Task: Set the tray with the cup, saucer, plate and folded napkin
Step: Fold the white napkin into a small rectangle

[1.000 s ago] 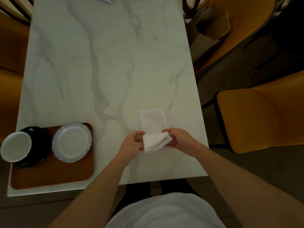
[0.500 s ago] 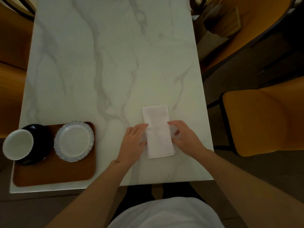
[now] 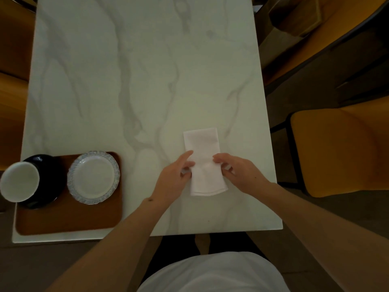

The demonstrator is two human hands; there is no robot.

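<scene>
A white napkin (image 3: 202, 144), folded into a long narrow strip, lies flat on the marble table (image 3: 126, 70) near its front right. My left hand (image 3: 175, 178) touches the strip's left edge and my right hand (image 3: 237, 171) touches its right edge, fingers curled at the cloth's sides. At the front left lies a brown tray (image 3: 69, 218). On it stand a clear glass plate (image 3: 93, 177) and a white cup (image 3: 20, 181) set on a black saucer (image 3: 50, 175).
Orange chairs stand to the right (image 3: 341, 150) and along the left edge (image 3: 10, 102). The table's front edge runs just in front of my body. The tray's near half is bare.
A second ago the napkin's near end was lifted and doubled over in both hands. Now the strip lies flat at full length, with my hands at its two long sides.
</scene>
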